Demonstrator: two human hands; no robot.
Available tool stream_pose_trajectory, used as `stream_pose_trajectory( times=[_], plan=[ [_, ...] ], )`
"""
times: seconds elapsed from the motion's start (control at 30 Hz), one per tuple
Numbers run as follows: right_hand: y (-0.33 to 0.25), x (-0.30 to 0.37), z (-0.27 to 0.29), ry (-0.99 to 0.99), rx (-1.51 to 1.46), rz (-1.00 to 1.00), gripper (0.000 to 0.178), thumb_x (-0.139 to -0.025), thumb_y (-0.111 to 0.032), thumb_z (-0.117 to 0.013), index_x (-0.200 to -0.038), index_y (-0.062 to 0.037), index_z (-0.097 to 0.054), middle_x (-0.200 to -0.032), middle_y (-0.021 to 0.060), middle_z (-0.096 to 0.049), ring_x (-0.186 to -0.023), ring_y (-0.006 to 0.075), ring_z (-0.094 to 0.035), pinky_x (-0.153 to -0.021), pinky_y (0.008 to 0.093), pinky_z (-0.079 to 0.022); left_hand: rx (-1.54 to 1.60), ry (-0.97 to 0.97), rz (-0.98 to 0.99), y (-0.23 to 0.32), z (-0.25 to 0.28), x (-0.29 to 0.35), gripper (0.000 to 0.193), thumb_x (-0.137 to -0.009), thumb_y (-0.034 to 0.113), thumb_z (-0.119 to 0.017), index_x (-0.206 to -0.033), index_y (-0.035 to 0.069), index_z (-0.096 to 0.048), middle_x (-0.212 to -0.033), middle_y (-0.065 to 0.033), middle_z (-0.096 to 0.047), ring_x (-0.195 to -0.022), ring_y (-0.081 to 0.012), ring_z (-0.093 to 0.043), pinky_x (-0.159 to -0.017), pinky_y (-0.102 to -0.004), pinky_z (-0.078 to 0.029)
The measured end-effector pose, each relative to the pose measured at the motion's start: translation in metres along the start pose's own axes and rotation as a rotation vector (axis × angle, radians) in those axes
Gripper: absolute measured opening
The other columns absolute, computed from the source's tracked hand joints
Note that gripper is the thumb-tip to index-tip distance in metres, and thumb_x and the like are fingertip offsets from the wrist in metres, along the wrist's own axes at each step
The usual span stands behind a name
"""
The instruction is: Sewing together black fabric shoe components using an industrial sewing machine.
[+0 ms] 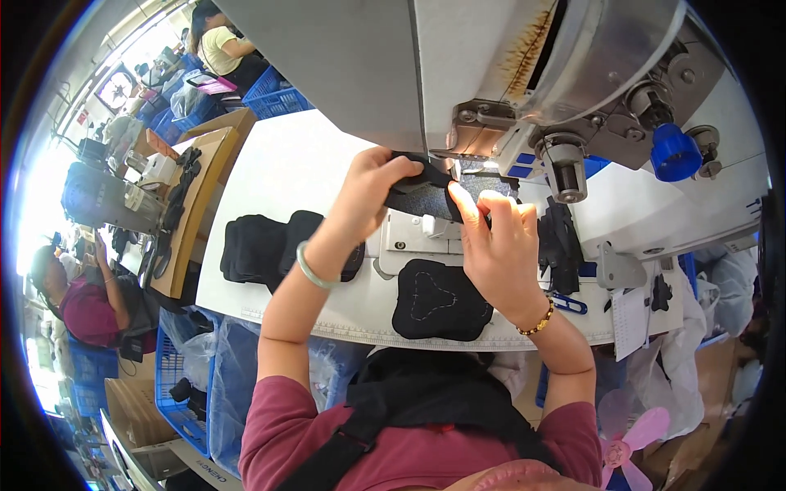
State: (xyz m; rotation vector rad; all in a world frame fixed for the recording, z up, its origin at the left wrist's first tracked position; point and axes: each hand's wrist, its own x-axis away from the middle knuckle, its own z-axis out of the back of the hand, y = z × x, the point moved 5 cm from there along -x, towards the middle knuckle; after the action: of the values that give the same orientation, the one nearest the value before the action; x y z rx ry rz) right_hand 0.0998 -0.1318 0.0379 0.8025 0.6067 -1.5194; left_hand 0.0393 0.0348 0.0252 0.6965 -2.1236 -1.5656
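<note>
Together, our left hand (370, 186) and right hand (491, 237) pinch a dark fabric piece (422, 196) under the sewing machine (508, 74), fingers closed on its edges. Another black piece (438, 301) lies on the white table (278, 164) near a stack of black pieces (258, 248).

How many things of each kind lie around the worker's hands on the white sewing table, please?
Dark fabric piece held under the machine: 1
Black stitched piece lying flat: 1
Stack of black pieces: 1
Blue-handled scissors: 1
Hands on the fabric, left hand and right hand: 2
Total: 6
</note>
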Motion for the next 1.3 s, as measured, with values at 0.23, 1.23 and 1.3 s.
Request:
stream_pose_trajectory(
  times=[0.23, 1.23, 1.3],
  plan=[
    [0.013, 0.004, -0.004, -0.034, -0.043, -0.026, 0.042, -0.078, -0.005, -0.063, -0.12, -0.0105, -0.062, -0.091, 0.0024, -0.047, -0.073, 0.0166, -0.049, -0.069, 0.0325, -0.035, 0.013, -0.196, 0.224, -0.001, -0.008, -0.017, 0.021, -0.078, 0.006, -0.064, -0.096, -0.006, -0.063, -0.09, -0.0127, -0.066, -0.073, -0.0163, -0.066, -0.066, -0.0254, -0.056],
    [0.074, 0.03, -0.016, 0.348, -0.554, -0.329, 0.019, -0.075, 0.001, -0.063, -0.091, -0.0017, -0.055, -0.088, 0.0109, -0.057, -0.069, 0.0224, -0.057, -0.062, 0.0306, -0.047, 0.073, 0.246, -0.445, -0.032, -0.035, 0.034, 0.007, -0.086, 0.004, -0.057, -0.089, 0.001, -0.062, -0.085, 0.0008, -0.06, -0.075, -0.0073, -0.057, -0.069, -0.0223, -0.046],
    [0.071, 0.029, -0.013, 0.355, -0.567, -0.317, 0.01, -0.079, -0.004, -0.063, -0.086, 0.0, -0.057, -0.076, 0.0076, -0.058, -0.058, 0.0124, -0.053, -0.054, 0.0261, -0.043, 0.102, 0.297, -0.435, -0.036, -0.044, 0.037, 0.004, -0.085, 0.002, -0.058, -0.087, 0.001, -0.061, -0.086, 0.0015, -0.06, -0.077, -0.0075, -0.054, -0.073, -0.0222, -0.043]
  ],
)
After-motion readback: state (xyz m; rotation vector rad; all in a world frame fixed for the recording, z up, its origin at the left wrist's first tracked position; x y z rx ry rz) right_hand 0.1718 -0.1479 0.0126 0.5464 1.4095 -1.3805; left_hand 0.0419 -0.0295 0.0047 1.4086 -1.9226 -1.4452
